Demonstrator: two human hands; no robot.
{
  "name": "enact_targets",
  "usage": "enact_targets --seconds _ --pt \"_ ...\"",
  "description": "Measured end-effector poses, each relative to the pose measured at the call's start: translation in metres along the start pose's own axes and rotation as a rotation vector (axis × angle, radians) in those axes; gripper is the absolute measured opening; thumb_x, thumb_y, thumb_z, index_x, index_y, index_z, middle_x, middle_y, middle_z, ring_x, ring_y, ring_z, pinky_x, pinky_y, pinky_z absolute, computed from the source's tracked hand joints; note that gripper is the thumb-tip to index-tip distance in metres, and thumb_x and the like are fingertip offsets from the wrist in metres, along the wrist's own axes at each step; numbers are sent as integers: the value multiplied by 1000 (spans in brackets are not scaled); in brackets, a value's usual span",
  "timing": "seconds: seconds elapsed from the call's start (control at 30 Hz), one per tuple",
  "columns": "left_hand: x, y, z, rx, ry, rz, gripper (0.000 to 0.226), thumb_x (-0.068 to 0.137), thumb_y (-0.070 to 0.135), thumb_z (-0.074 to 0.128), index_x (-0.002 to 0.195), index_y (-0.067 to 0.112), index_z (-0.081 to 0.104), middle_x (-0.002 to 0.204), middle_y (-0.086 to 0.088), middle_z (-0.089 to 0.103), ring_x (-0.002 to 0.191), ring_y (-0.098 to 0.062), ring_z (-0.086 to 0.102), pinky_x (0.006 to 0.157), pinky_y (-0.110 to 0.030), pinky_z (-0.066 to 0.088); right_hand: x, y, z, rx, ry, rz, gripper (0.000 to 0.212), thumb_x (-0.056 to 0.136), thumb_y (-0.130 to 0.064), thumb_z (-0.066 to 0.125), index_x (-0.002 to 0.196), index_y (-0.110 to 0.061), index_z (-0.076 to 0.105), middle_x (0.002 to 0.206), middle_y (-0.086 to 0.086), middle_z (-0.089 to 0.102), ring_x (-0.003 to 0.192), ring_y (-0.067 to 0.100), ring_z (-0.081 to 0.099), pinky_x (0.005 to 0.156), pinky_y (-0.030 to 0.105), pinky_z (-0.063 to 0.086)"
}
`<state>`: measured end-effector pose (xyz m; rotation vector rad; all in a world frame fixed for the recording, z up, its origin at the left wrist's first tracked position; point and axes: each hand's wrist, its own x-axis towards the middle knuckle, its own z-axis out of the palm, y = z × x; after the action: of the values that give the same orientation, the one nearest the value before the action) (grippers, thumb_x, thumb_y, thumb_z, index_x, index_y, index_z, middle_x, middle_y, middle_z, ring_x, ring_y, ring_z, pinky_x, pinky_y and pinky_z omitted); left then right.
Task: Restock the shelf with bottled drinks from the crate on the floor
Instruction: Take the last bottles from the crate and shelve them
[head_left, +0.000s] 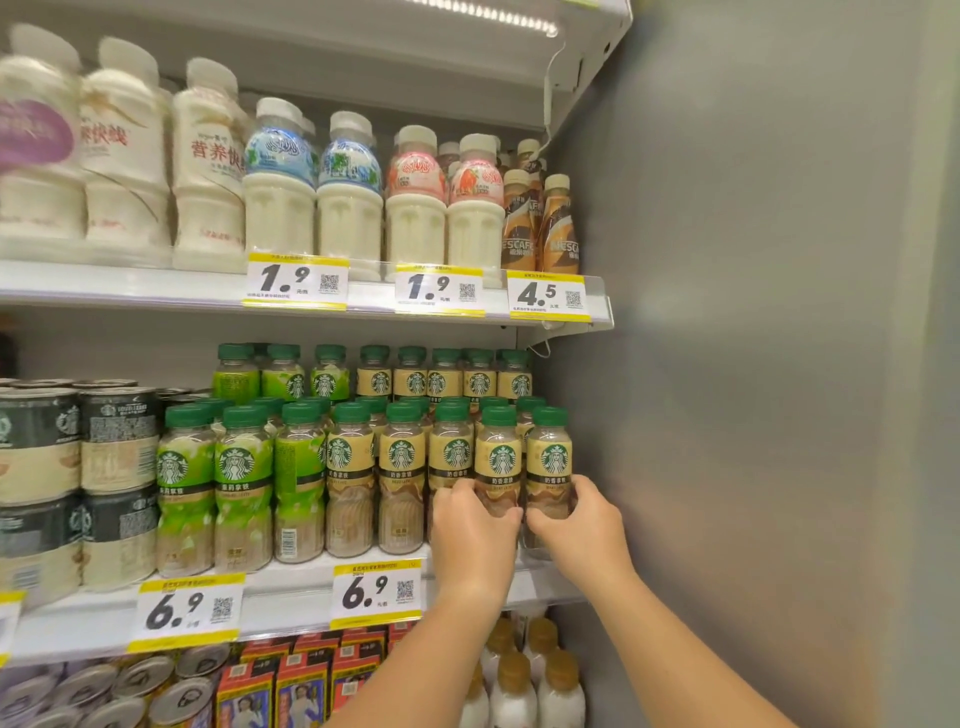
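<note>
Both my hands are up at the right end of the middle shelf. Left hand has its fingers curled closed around the lower half of a tan-label coffee bottle, second from the right in the front row. Right hand is wrapped the same way around the end bottle, right beside the grey side wall. Both bottles are upright, touching each other, in line with the row; can't tell if their bases sit on the shelf, my hands cover them. Green-label bottles fill the front row further left, then stacked cans. Price tag on the rail reads 6.9. Crate is out of view.
</note>
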<state>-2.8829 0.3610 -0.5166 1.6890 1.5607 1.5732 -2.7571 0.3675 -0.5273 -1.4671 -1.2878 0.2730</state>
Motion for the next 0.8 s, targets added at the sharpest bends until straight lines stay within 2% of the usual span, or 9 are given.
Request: enact_targets --seconds 0.1,0.2,0.27,0.37,0.47,0.63,0.8 --pt "-2 -3 3 26 3 -6 51 82 33 81 121 12 54 115 0 48 110 -21 56 83 -26 43 -7 14 4 -58 -15 8 32 74 -37 77 100 -29 61 97 -9 68 87 6 63 74 27 56" --pt "-5 -10 5 89 -5 29 55 83 33 80 123 12 50 112 4 41 108 -21 57 85 -28 49 -13 28 6 -50 7 14 53 74 -42 76 121 -22 59 111 -6 67 101 12 64 81 30 57" --pt "-5 -16 4 104 -6 54 51 86 33 77 125 13 51 114 3 45 106 -21 57 87 -32 51 -13 31 5 -30 16 12 44 77 -34 75 117 -22 61 105 -8 69 95 9 65 76 26 56" --pt "-2 -19 2 135 -26 76 42 91 33 72 123 11 54 113 0 50 98 -19 55 80 -27 44 -9 33 4 -34 25 8 29 80 -28 76 107 -22 66 91 -11 70 84 4 67 65 18 51" --pt "2 -20 2 165 -27 57 34 92 34 71 113 11 57 108 -1 54 91 -18 53 77 -28 46 -4 30 6 -51 42 25 35 79 -31 79 110 -18 68 91 -7 71 80 5 66 58 15 47" --pt "6 -18 4 239 -33 56 36 91 38 70 112 12 58 111 -4 59 98 -23 61 78 -32 49 6 28 14 -96 41 52 53 78 -38 80 123 -14 65 104 0 72 85 13 63 65 22 48" --pt "11 -15 7 312 -41 57 38 91 40 70 109 11 55 102 -6 66 94 -26 66 73 -35 53 11 28 17 -107 35 75 57 79 -39 80 126 -13 63 109 1 72 92 17 66 73 27 55"
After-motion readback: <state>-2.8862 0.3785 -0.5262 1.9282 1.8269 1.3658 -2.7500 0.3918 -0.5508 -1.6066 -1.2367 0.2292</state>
